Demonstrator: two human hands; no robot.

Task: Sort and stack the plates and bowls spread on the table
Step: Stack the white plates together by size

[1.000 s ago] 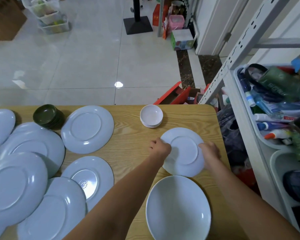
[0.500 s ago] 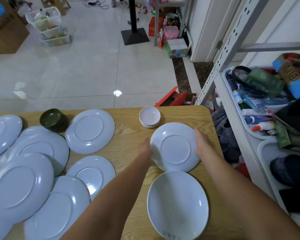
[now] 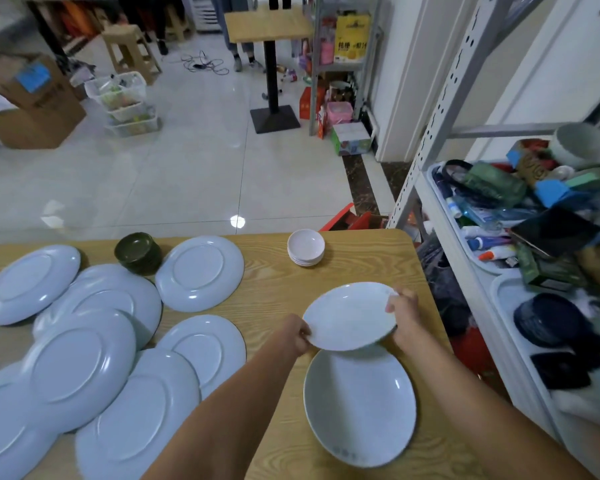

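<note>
Early in the sort: holds one white plate [image 3: 350, 317] face up, clear of the table [image 3: 274, 292].
Pinches its rim with the left hand [image 3: 297, 336] at the near-left edge and the right hand [image 3: 404, 318] at the right edge, just above the far end of the oval white dish [image 3: 359, 407]. Shows two stacks apparently done at the far side: small white bowls [image 3: 306, 247] and dark green bowls [image 3: 137, 251], number in each not countable. Leaves at least seven blue-grey plates [image 3: 200, 273] face down, overlapping and unstacked, plus the two white pieces.
</note>
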